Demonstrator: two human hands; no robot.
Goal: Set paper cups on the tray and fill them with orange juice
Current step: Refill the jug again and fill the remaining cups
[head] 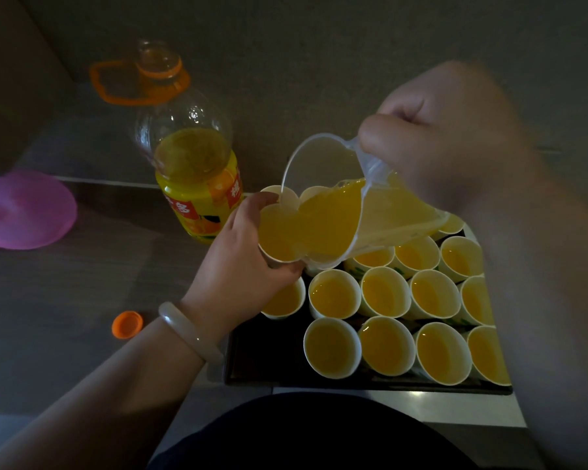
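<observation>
The right hand (448, 140) grips the clear pitcher (319, 157), tipped, with orange juice (330, 218) inside. The left hand (241, 266) holds a white paper cup (275, 244) at its lip.

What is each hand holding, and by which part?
The right hand grips a tilted clear pitcher by its handle. The left hand holds a paper cup, fingers wrapped around its side.

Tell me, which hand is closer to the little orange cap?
Left. The left hand holds a paper cup just up and right of the orange cap; the right hand grips the pitcher much farther right, above the tray.
</observation>
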